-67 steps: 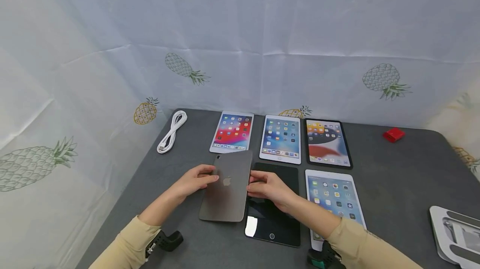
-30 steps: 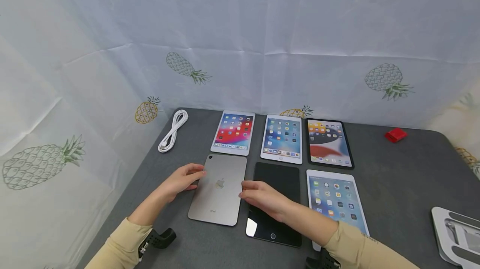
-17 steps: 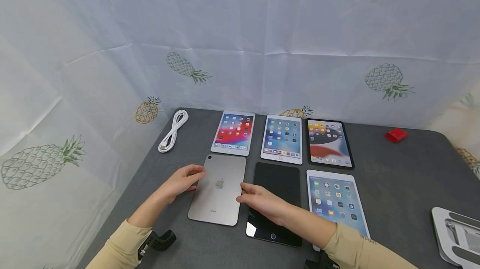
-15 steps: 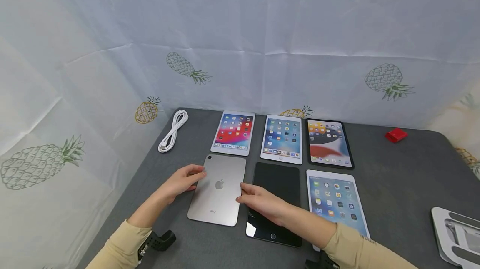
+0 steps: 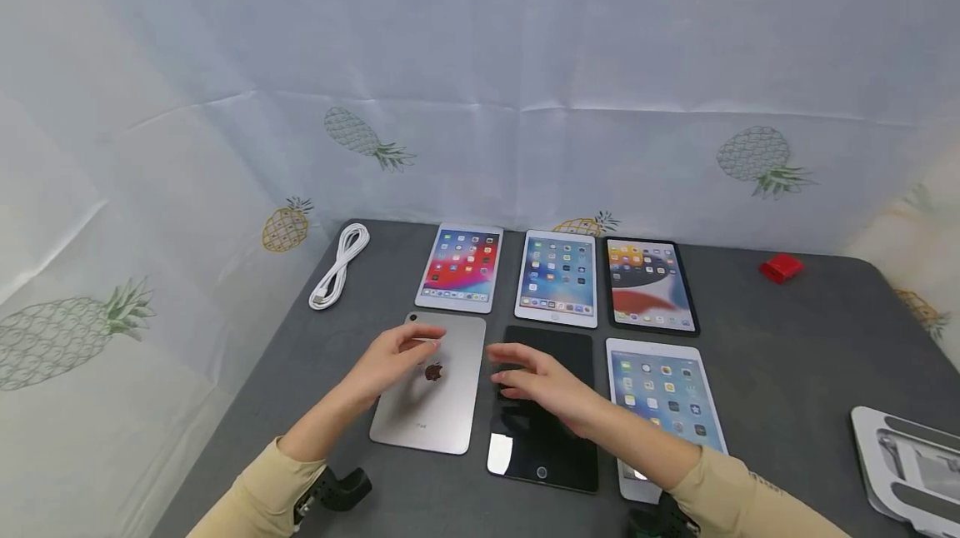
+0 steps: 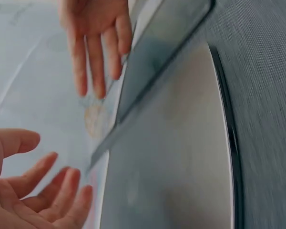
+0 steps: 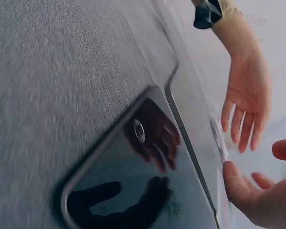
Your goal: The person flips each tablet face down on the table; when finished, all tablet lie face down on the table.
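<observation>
A silver tablet [image 5: 442, 413] lies face down on the dark table, its apple logo and camera showing. My left hand [image 5: 393, 361] hovers over its upper left part, fingers loosely bent and holding nothing. To its right lies a black tablet [image 5: 555, 455] with a dark screen and a round home button. Over that one is my right hand [image 5: 543, 384], fingers relaxed and apart from the silver tablet's edge. Both wrist views show the left hand [image 6: 43, 195] and right hand [image 7: 271, 195] lifted off the tablets, with nothing between the fingers.
Behind stand in a row a red-screen tablet [image 5: 460, 267], a blue-screen tablet [image 5: 557, 278] and a black-framed tablet [image 5: 651, 286]. A white tablet [image 5: 663, 388] lies under my right forearm. A coiled white cable [image 5: 340, 266], a red object [image 5: 782, 267] and a silver stand [image 5: 911, 463] lie farther out.
The silver tablet was first held tilted, then laid flat left of the black one. Since then both hands have let go of its edges and lifted.
</observation>
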A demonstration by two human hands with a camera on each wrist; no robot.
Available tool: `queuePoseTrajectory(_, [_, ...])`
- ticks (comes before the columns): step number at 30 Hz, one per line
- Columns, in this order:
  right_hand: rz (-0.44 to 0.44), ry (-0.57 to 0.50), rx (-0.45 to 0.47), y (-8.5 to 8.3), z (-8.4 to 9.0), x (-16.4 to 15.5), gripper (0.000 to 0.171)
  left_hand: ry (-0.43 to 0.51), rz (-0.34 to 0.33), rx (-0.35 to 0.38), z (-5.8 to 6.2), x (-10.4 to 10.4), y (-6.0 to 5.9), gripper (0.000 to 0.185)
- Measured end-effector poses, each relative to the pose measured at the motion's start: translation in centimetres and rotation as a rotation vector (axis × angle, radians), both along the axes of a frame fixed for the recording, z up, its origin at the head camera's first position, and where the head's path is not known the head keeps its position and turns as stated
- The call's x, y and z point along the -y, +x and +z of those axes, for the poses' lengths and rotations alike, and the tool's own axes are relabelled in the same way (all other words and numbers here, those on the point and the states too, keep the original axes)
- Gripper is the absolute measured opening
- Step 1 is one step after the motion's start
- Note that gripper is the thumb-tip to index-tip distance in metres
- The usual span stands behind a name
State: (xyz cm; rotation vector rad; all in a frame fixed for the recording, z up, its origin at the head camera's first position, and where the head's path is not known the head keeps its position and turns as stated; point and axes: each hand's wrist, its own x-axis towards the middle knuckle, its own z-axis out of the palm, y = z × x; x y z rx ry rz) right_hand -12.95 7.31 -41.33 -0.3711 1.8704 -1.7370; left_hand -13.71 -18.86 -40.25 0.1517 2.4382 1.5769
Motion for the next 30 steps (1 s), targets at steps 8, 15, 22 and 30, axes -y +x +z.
queuePoseTrajectory(8, [-0.065,0.0,-0.093,-0.5,0.2,-3.4,0.036,0.225,-0.061,0.042,-0.1,-3.7,-0.6,0.031])
queuePoseTrajectory(15, [-0.154,0.081,-0.084,-0.1,-0.1,-6.2,0.033,0.27,-0.131,0.088,-0.8,-6.0,-0.4,0.03])
queuePoseTrajectory(22, [-0.152,0.107,-0.054,0.6,-0.8,-8.2,0.037,0.266,-0.164,0.15,-1.6,-7.1,0.1,0.03])
queuePoseTrajectory(30, [-0.175,0.138,0.021,1.5,-1.7,-9.9,0.042,0.26,-0.204,0.199,-2.0,-7.5,0.6,0.033])
